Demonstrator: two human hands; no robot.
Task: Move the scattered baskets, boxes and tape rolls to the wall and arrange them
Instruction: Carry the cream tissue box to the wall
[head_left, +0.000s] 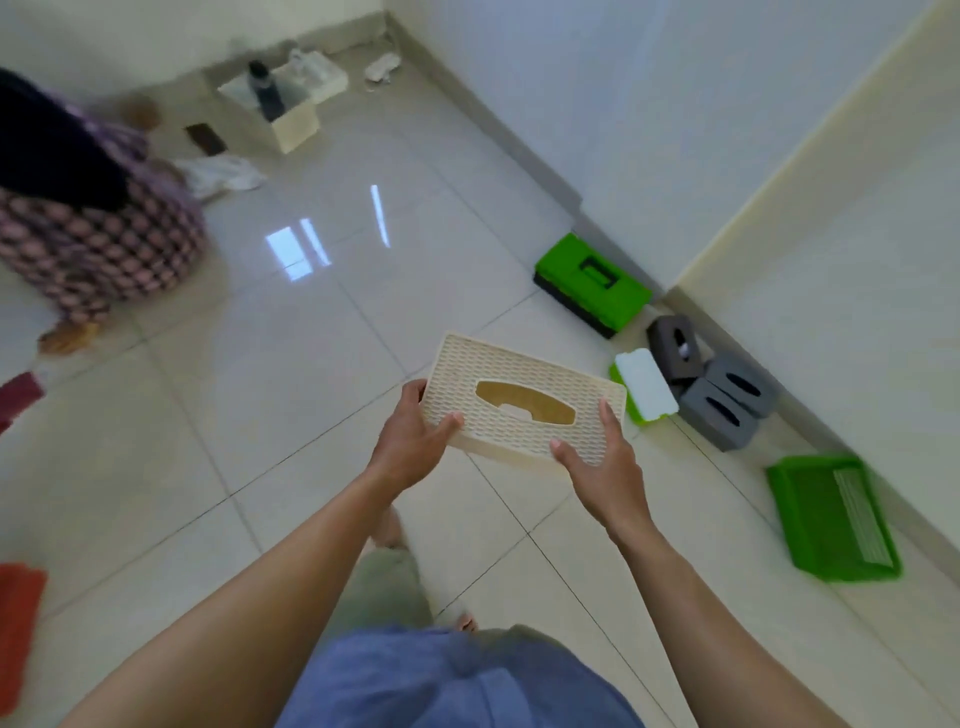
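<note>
A cream woven-pattern tissue box (524, 400) with an oval slot on top is held above the tiled floor. My left hand (410, 441) grips its left end and my right hand (602, 462) grips its right front corner. Along the right wall lie a green and black box (592, 283), a dark grey box (675, 345), two lighter grey boxes (727, 410), a green container with a white lid (644, 387) and a green tray (831, 519).
A person in patterned clothes (88, 223) crouches at the left. A cream open box with a dark bottle (275, 104) stands at the far wall, with white rags nearby. Red and orange items (15, 613) lie at the left edge. My feet are below.
</note>
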